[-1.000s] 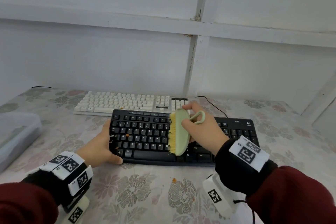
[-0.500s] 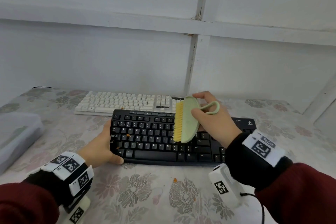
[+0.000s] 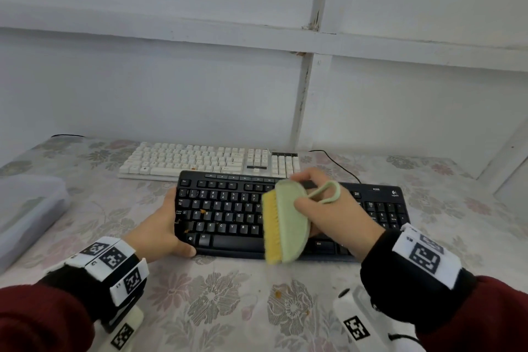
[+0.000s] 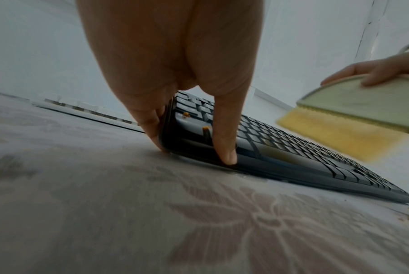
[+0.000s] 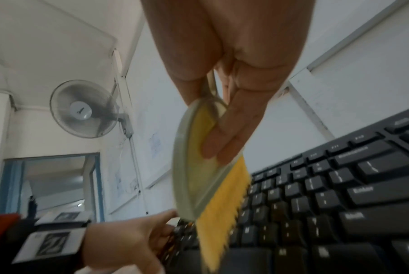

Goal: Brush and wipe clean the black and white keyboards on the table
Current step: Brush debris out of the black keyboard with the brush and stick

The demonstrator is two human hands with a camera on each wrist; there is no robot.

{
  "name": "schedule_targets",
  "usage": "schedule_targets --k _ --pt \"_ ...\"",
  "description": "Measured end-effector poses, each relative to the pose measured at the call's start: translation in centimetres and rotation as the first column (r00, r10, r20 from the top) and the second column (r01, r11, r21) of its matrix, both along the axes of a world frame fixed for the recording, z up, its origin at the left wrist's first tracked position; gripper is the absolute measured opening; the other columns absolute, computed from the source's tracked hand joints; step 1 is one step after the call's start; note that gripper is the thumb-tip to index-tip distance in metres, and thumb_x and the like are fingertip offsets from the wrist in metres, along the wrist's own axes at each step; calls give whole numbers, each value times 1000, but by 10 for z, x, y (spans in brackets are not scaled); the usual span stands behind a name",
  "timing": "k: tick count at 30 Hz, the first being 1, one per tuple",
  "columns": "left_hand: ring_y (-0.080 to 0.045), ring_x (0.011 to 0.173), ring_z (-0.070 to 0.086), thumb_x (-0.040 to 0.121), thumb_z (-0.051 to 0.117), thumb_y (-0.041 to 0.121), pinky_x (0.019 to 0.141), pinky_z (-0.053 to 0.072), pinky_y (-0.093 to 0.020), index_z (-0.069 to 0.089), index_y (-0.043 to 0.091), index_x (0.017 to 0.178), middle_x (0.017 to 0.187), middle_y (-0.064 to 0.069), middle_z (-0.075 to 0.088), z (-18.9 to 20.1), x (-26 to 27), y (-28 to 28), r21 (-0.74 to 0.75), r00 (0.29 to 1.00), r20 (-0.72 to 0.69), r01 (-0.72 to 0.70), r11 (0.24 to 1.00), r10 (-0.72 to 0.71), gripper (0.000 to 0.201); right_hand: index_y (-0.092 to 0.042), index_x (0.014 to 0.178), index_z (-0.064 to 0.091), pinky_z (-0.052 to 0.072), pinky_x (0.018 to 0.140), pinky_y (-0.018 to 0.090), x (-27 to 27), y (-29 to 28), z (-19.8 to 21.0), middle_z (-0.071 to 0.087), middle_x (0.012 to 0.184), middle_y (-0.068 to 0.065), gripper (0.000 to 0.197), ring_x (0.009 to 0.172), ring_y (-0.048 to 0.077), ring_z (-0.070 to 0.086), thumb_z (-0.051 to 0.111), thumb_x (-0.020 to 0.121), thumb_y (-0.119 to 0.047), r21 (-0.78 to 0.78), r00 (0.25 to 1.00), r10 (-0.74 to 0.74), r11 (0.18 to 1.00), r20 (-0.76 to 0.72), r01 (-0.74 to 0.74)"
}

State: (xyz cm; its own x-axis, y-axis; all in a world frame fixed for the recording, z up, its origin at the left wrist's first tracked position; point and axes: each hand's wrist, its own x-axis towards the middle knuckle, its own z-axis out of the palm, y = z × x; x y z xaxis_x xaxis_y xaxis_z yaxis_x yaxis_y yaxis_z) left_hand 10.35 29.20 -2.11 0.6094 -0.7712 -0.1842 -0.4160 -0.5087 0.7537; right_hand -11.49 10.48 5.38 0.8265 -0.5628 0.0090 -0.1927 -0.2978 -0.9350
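Observation:
The black keyboard [image 3: 228, 214] lies across the middle of the flowered tablecloth, with the white keyboard [image 3: 200, 160] right behind it. My left hand [image 3: 163, 228] grips the black keyboard's left end, thumb on the front edge. My right hand [image 3: 323, 208] holds a pale green brush [image 3: 291, 220] with yellow bristles, blurred by motion, over the keys near the front edge. Orange crumbs [image 3: 203, 211] sit on the left keys. The left wrist view shows the black keyboard [image 4: 292, 148] and the brush [image 4: 363, 107]. In the right wrist view the brush [image 5: 198, 176] hangs beside the keys [image 5: 339, 194].
A clear plastic container [image 3: 25, 208] stands at the table's left edge. A black cable [image 3: 337, 163] runs back from the keyboards toward the wall. Small orange crumbs [image 3: 277, 292] lie on the cloth in front of the black keyboard. A wall fan [image 5: 83, 109] hangs high up.
The brush first lifted toward the back of the black keyboard, then swept down toward its front edge. My left hand has kept its hold on the keyboard's left end.

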Motion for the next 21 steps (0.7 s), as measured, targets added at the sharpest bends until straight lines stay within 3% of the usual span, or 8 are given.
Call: schedule_targets --k 2,5,9,12,14,16,21 --pt "-1 95 52 61 82 0 70 40 -12 9 33 140 110 13 52 0 0 0 -4 1000 0 2 1000 -2 112 -25 110 54 56 53 30 6 -7 6 63 87 14 31 67 15 64 50 88 -4 -12 992 -100 995 72 101" --pt "-3 97 52 60 83 0 71 41 -14 9 33 140 112 14 52 -1 1 0 -13 1000 4 1 1000 -1 113 -26 111 52 60 62 40 15 -10 6 64 91 15 31 76 25 65 49 87 -6 -86 986 -147 984 76 153" --pt "-2 97 52 61 82 -1 70 41 -13 9 35 139 112 14 52 -2 1 0 -16 1000 0 6 1000 -6 112 -22 109 51 60 62 35 12 4 -7 62 95 11 27 79 25 66 49 87 -6 -122 998 -45 992 -43 40" --pt "-7 102 53 61 82 0 72 41 -13 9 37 139 114 15 51 -3 2 0 -25 1000 -2 8 1000 -8 113 -23 105 54 57 55 29 3 12 -10 56 84 14 26 68 22 55 50 85 -7 -57 990 68 996 -128 -75" --pt "-10 107 51 60 82 0 74 40 -14 9 37 139 116 18 48 -3 3 0 -31 1000 7 10 999 -10 114 -23 106 56 53 51 23 0 13 -6 56 82 10 26 65 16 56 50 86 -7 -2 985 104 994 -141 -105" --pt "-10 108 51 60 83 1 77 41 -18 9 35 141 117 17 48 -3 2 1 -30 1000 12 11 999 -11 115 -22 107 58 51 51 22 2 9 3 62 87 5 27 65 13 62 50 87 -6 17 993 82 997 -87 -81" --pt "-14 111 49 59 83 1 86 41 -23 6 33 143 124 10 46 -3 1 0 -28 1000 17 5 1000 -4 118 -24 113 53 55 54 25 25 -7 15 63 92 3 31 75 18 64 50 89 -6 -80 986 -119 988 114 128"
